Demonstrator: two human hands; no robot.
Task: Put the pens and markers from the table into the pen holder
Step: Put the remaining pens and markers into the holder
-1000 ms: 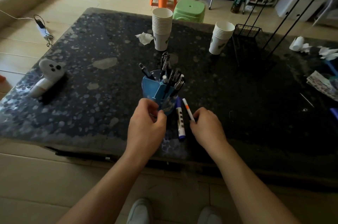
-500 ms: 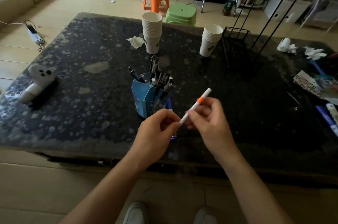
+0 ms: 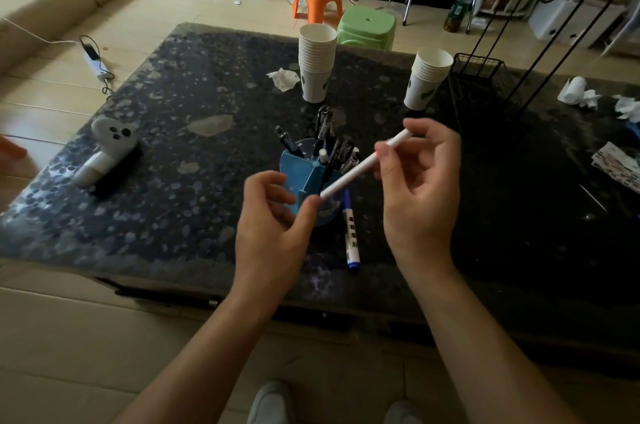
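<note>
My right hand [image 3: 420, 195] grasps a white marker [image 3: 356, 171] near its upper end, fingers [image 3: 384, 160] closed around the barrel. My left hand [image 3: 273, 226] pinches its lower tip. The marker is held tilted just above and in front of the blue pen holder [image 3: 304, 177], which is filled with dark pens [image 3: 332, 143]. A blue-capped marker [image 3: 350, 233] lies on the table [image 3: 173, 181], just beside the holder's base. Two stacks of paper cups [image 3: 317, 66] stand farther back.

Glossy speckled stone table [image 3: 194, 153], blue plastic pen holder [image 3: 294, 169], paper cups [image 3: 317, 66].
</note>
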